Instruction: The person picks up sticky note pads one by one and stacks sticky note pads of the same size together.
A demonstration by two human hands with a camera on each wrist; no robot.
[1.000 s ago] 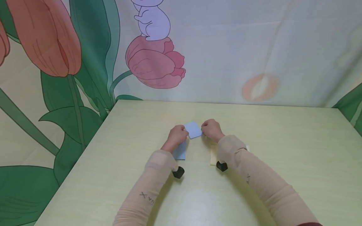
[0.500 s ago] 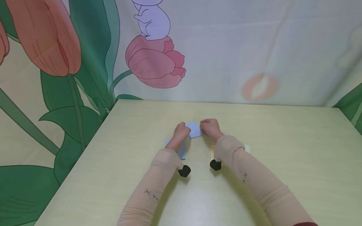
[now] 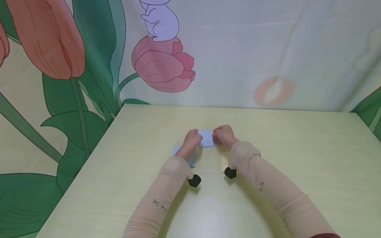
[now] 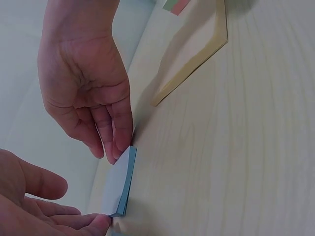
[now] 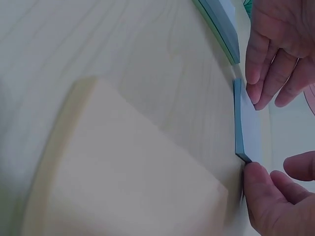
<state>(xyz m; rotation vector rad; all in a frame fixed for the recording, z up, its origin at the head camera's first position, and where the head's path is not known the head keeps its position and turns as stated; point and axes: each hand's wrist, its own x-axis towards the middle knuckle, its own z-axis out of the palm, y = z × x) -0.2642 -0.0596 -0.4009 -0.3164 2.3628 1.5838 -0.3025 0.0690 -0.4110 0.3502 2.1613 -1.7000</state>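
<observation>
A small pad of pale blue sticky notes (image 3: 206,138) lies between my two hands on the table. At its left side is my left hand (image 3: 191,142), its fingertips touching the pad's edge and corner. My right hand (image 3: 225,135) meets the opposite side with fairly straight fingertips. In the left wrist view the pad's blue edge (image 4: 126,182) faces me, fingertips at both ends. Under the left wrist lies another blue sticky-note pad (image 3: 192,160), partly hidden; its side shows blue over green layers (image 5: 219,32) in the right wrist view.
A pale yellow sticky-note pad (image 3: 224,162) sits below my right wrist, large in the right wrist view. Beyond the right sleeve peeks a pale green corner (image 3: 261,154). A pink and green piece (image 4: 176,6) shows at the left wrist view's top. A printed cloth (image 3: 223,66) hangs behind the table.
The blue sticky-note pad between the hands has turned a little, so it stands straighter, and shifted slightly right. My left hand has moved right with it; the right hand shifted only slightly.
</observation>
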